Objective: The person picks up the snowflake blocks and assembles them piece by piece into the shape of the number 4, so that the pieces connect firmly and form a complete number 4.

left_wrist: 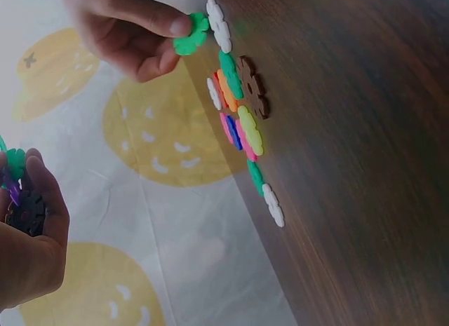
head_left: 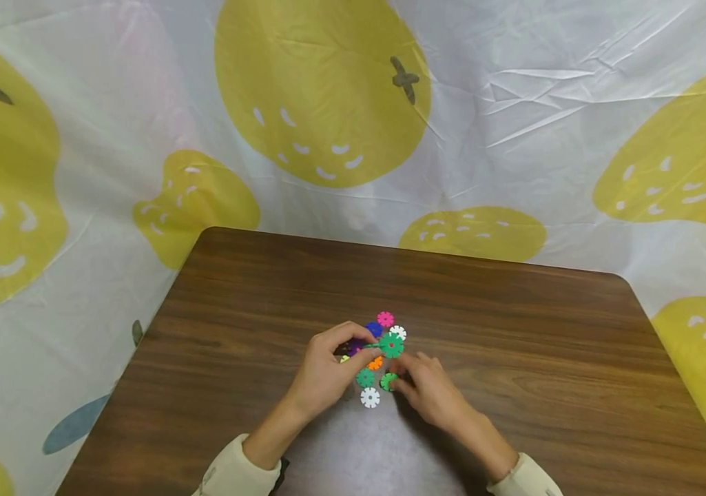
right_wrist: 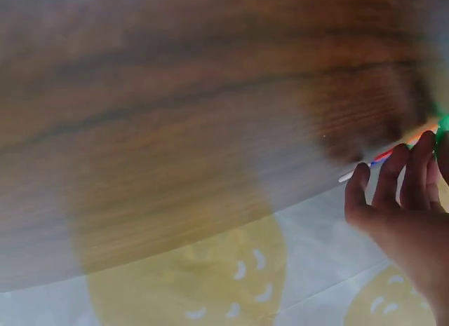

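Observation:
My left hand [head_left: 326, 368] grips a small cluster of notched plastic discs, raised over the pile. Facing up in the cluster is a green disc [head_left: 392, 346]; a purple disc [left_wrist: 11, 187] and a dark disc [left_wrist: 28, 212] show in the left wrist view. Between thumb and fingers, my right hand [head_left: 433, 391] pinches a bright green disc [head_left: 387, 381], seen also in the left wrist view as a green flower-like disc [left_wrist: 191, 36]. In the right wrist view, the right hand [right_wrist: 414, 200] hides most of what it holds.
Several loose discs lie on the brown wooden table [head_left: 532, 344]: a pink disc [head_left: 386, 319], a white disc [head_left: 370, 397], a green disc [head_left: 365, 377] and an orange disc [head_left: 375, 363] among them. A brown disc [left_wrist: 252, 87] lies there too. Behind hangs a fruit-patterned cloth [head_left: 483, 158].

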### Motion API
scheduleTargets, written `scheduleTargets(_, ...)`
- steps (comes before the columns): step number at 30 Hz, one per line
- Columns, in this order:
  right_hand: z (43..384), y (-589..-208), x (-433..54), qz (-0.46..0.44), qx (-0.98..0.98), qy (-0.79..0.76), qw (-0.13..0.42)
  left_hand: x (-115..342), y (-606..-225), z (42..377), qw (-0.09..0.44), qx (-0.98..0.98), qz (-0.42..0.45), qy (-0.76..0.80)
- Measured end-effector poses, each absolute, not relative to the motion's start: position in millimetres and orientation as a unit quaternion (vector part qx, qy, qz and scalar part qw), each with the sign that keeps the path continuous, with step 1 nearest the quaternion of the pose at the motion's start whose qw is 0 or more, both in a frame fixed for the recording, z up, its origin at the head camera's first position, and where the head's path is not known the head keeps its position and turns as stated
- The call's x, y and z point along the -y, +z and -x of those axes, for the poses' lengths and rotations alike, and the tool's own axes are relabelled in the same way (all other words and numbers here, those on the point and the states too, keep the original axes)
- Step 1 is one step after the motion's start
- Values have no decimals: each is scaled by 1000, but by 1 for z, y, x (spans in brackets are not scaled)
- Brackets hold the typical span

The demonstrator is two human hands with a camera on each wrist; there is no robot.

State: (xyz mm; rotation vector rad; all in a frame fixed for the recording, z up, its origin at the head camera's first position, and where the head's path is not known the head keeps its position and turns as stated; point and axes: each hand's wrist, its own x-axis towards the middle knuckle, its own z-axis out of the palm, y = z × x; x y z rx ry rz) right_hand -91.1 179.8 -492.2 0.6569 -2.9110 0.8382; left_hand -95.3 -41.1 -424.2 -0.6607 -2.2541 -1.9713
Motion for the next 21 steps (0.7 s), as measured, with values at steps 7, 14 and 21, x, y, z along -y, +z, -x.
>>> scheduleTargets(7,88,-478,-184,-196,923,328,49,41,-426,95,46,735,214,-641)
scheduleTargets(14,84,-453,-189,-171,906,359,147,43,-427,96,47,733,214,-644)
scheduleTargets(21,80,-436,-190,-157,882,390,213,43,-427,96,45,731,212,-647)
